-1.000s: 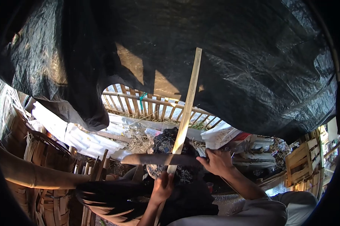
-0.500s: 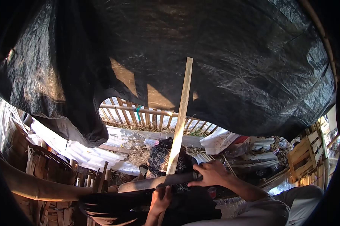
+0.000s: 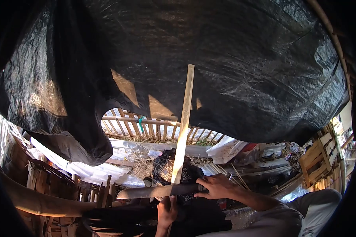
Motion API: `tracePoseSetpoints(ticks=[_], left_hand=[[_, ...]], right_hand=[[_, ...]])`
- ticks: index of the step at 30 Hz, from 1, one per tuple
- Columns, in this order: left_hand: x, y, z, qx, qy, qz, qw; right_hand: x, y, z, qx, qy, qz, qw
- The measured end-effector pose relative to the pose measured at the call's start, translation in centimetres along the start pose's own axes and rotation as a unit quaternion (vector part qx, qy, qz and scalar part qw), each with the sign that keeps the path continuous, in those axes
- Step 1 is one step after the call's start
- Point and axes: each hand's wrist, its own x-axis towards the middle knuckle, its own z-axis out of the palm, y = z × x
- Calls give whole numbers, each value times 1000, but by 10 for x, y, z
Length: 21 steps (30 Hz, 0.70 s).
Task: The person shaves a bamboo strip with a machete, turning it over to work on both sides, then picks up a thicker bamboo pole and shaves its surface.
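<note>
Two hands work low in the head view, close together. The left hand (image 3: 167, 209) is closed around the bottom of a long, pale, flat bamboo strip (image 3: 183, 122) that stands nearly upright and rises from this hand to the black plastic sheet (image 3: 233, 59) overhead. The right hand (image 3: 215, 185), just above and to the right of the left one, is wrapped on the handle of a long grey metal blade (image 3: 154, 192) — a machete-like knife lying almost level, its tip pointing away to the left. The blade crosses the bamboo strip just above the left hand, its edge against the strip.

Beyond the hands sits a dark patterned cloth bundle (image 3: 164, 170), and past that a low slatted bamboo fence (image 3: 146, 124) under the sheet's hem. To the left of the left hand stand woven bamboo baskets (image 3: 47, 181) and short upright bamboo offcuts (image 3: 103, 189). Far to the right of the right hand leans a wooden crate (image 3: 316, 162) — sunlit, slatted.
</note>
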Motion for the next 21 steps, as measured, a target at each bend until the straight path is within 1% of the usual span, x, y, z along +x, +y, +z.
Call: tracePoseSetpoints(ticks=[2, 6, 8, 9, 11, 12, 14, 16, 18, 21], left_hand=[[0, 3, 2, -1, 10, -2, 1000], [3, 2, 2, 26, 25, 2, 999], [3, 4, 0, 20, 19, -3, 1000], [3, 5, -2, 13, 13, -11, 1000], [3, 1, -2, 5, 11, -19, 1000], [3, -2, -2, -4, 7, -29, 1000], [5, -9, -1, -18, 7, -30, 999], [4, -12, -1, -34, 10, -29, 999], [3, -11, -3, -47, 13, -24, 999], [-3, -3, -12, -4, 10, -43, 999]], right_hand=[[0, -1, -2, 52, -14, 34, 998], [-2, -1, -10, 74, -5, 36, 997], [-1, 3, -18, 115, -33, 22, 993], [-1, 4, -23, 115, -32, 20, 993], [0, 4, -29, 151, -74, 45, 985], [1, 5, -29, 154, -75, 44, 984], [1, 7, -27, 94, -68, 24, 993], [-1, 8, -26, 85, -61, 19, 994], [-2, 13, -18, 48, 20, -48, 998], [-3, 17, -6, 13, 39, -43, 998]])
